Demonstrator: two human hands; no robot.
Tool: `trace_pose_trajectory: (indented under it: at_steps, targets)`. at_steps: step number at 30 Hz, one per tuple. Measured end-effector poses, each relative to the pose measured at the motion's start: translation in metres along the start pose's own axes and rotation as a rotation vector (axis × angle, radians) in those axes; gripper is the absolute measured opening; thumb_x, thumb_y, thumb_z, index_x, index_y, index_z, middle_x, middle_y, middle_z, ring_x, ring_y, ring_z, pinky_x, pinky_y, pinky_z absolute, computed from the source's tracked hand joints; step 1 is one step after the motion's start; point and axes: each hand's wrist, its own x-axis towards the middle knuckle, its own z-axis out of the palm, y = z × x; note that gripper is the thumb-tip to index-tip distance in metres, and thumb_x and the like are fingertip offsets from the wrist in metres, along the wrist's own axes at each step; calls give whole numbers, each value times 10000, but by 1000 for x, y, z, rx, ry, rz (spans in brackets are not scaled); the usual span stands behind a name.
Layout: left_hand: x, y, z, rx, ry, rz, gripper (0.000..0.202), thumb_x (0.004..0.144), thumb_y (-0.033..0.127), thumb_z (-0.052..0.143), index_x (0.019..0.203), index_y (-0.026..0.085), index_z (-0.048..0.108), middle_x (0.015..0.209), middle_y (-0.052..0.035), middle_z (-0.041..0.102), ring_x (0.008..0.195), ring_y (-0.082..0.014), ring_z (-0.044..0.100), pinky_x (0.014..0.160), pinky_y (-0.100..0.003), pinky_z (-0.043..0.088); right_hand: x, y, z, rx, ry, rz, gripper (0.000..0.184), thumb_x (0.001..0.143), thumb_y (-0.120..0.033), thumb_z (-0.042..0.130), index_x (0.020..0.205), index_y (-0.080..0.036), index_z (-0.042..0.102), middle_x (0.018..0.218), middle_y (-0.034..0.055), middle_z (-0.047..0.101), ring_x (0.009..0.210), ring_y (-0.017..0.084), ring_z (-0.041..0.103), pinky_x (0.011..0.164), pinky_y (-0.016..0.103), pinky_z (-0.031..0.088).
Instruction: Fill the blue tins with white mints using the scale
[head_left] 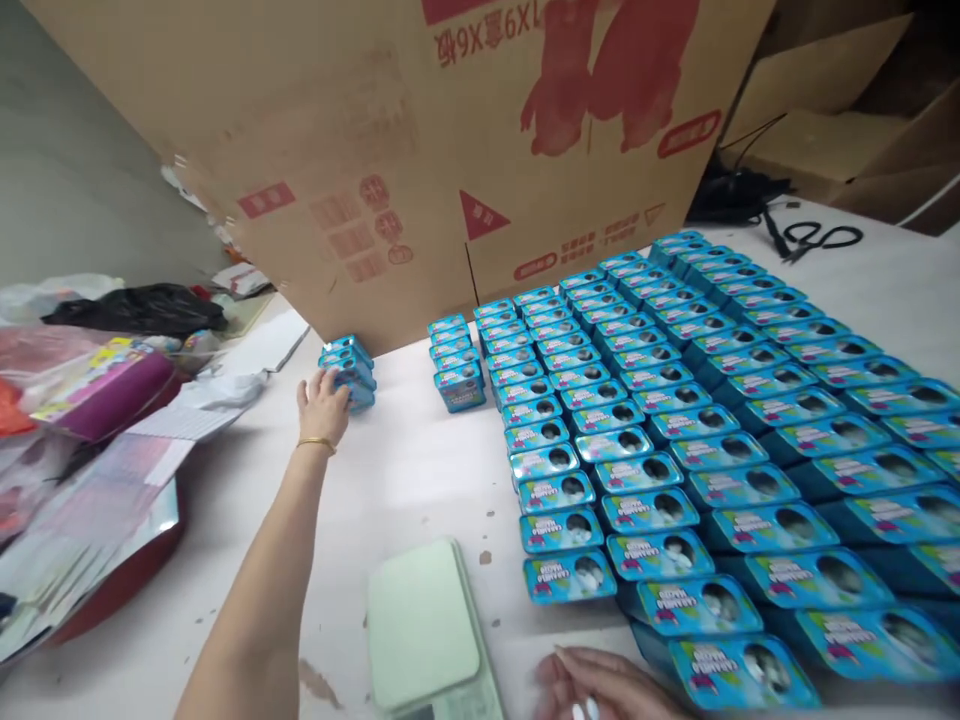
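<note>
At the left of the table, my left hand (322, 408) has its fingers curled over a small stack of blue candy boxes (349, 358), partly covering the nearest one. My right hand (611, 688) is low at the bottom edge, slightly blurred, its fingers bent around a few small white pieces (585, 710) that look like candies. Just left of it lies a pale green scale (424, 625). Long rows of upright blue boxes (634, 505) fill the right side, each with a dark oval window; white pieces show in several near ones. A short separate row of boxes (457, 375) stands mid-table.
A large cardboard carton (420, 130) with red print stands behind the boxes. Scissors (821, 237) lie at the back right, near open cartons (832, 140). On the left are a purple box (112, 395), plastic bags (135, 308) and papers (142, 465).
</note>
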Motion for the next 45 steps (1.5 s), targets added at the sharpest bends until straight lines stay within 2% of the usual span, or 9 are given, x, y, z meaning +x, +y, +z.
trace_pose_trajectory:
  at_steps: [3,7,12,16,23,26,29,35,45]
  targets:
    - [-33,12,-28,17,-61,122,146,841,244,437,840,187,571,1196,-104,542,1151,-276,457,1070,-533,235,-6,-1,1,20,-20,-24,446,567,-359,847,856,-92,635,824,102,699,827,197,691,894,334,480]
    - [-102,41,-97,-38,-160,312,275,884,422,408,821,193,546,988,-77,562,833,-211,544,761,-341,458,-15,-1,4,-81,-48,-31,397,602,-202,828,914,-71,621,968,136,687,965,202,674,992,322,431]
    - [-185,94,-152,-143,-333,450,275,907,421,397,789,206,522,857,-48,568,717,-175,541,627,-307,439,-19,13,5,-112,-51,-56,320,703,-279,770,882,-84,591,826,78,676,822,173,703,770,240,527]
    - [-208,115,-147,-167,-385,458,190,898,376,463,863,197,514,842,-44,583,733,-186,544,634,-316,433,-28,19,8,-118,-23,-81,216,808,-279,674,853,-86,586,738,56,663,693,124,690,602,171,507]
    - [-247,168,-152,-319,-143,513,215,899,333,489,1045,178,517,1007,-87,576,906,-215,528,765,-361,456,-47,17,23,95,-48,-42,327,956,-365,423,968,-78,581,955,148,682,892,150,676,846,259,495]
    - [-283,209,-131,-496,-290,630,202,904,286,473,1059,167,520,943,-77,559,818,-180,514,686,-314,470,-48,19,27,166,-89,-110,379,968,-402,365,966,-112,609,915,89,688,817,122,659,801,240,491]
    - [-311,233,-103,-528,-290,552,164,903,207,442,1025,175,547,923,-72,550,791,-177,490,666,-304,463,-49,21,28,166,-74,-138,413,972,-419,325,1005,-131,620,909,71,686,836,129,646,815,248,488]
    - [-324,230,-86,-639,-194,488,204,915,185,376,882,159,576,837,-58,541,738,-161,479,633,-277,450,-52,22,27,109,-60,-82,427,943,-457,381,1139,-136,584,986,86,675,948,163,635,899,307,474]
    - [-301,195,-111,-815,21,289,144,897,134,434,989,178,536,875,-52,604,841,-140,561,743,-282,492,-45,21,28,100,-163,-11,428,955,-443,361,1147,-117,562,1144,139,636,1064,169,610,1011,331,395]
